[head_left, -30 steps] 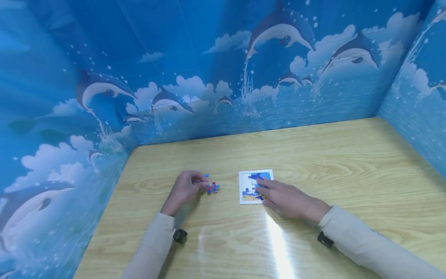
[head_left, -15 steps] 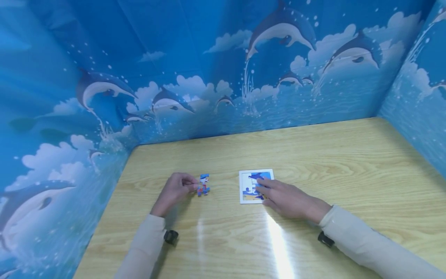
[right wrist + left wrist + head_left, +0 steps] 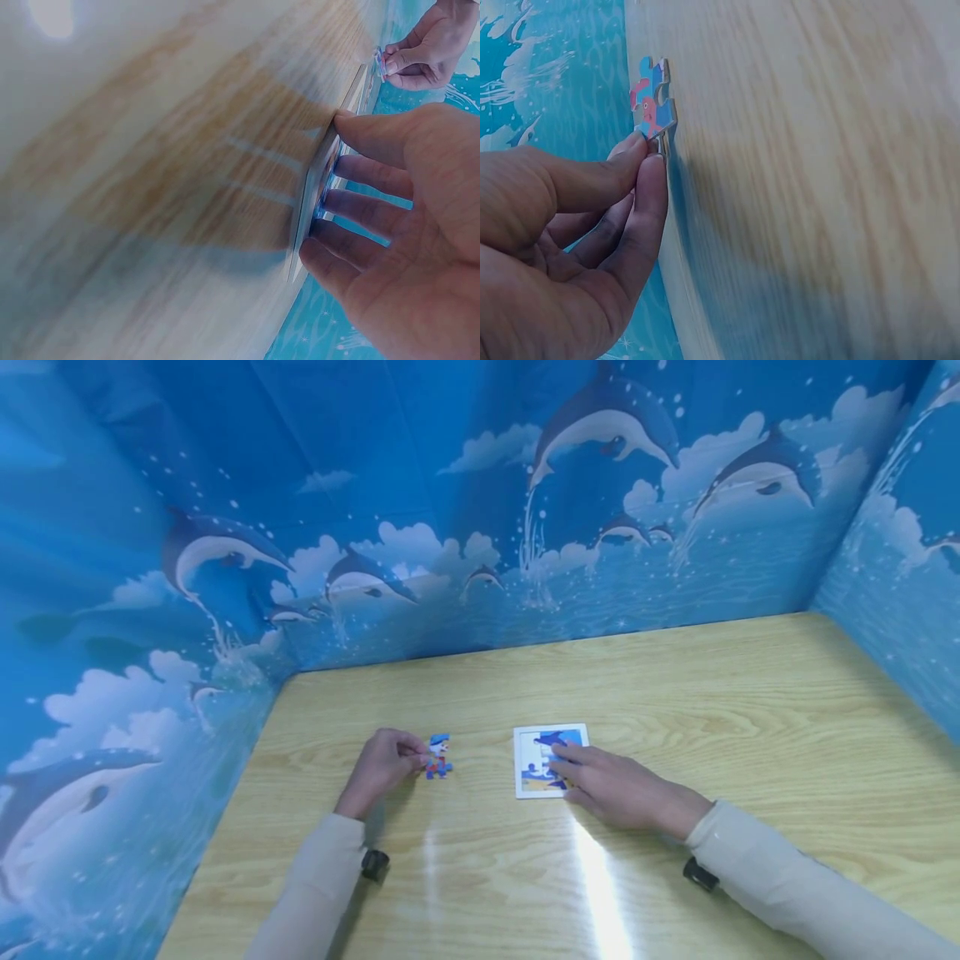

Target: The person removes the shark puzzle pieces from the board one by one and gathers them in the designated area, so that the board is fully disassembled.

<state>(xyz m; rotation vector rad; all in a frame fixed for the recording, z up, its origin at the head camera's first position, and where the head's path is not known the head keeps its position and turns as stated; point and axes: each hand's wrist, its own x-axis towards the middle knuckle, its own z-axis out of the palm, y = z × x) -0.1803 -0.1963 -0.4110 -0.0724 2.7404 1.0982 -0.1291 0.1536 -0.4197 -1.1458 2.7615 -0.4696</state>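
Note:
Colourful jigsaw puzzle pieces (image 3: 438, 757), blue, red and white with knobbed edges, are left of the puzzle board in the head view. My left hand (image 3: 382, 768) pinches at them between thumb and fingers; in the left wrist view a pinched puzzle piece (image 3: 654, 101) stands out past the fingertips, close to the tabletop. Whether these are one piece or two overlapping cannot be told. My right hand (image 3: 618, 785) rests on the white-framed puzzle board (image 3: 528, 794), its fingers extended over the picture and thumb at the near edge. That hand covers the board's lower right part.
The wood-grain table (image 3: 712, 710) stretches around both hands. Behind and beside it hangs a blue dolphin-print curtain (image 3: 420, 510). Each wrist wears a small black camera, such as the right wrist camera (image 3: 701, 874). Parts of the board's white backing show between filled areas.
My left hand has shifted left, drawing the puzzle pieces a little left and turning them so more of the printed face shows. My right hand and the puzzle board have stayed put.

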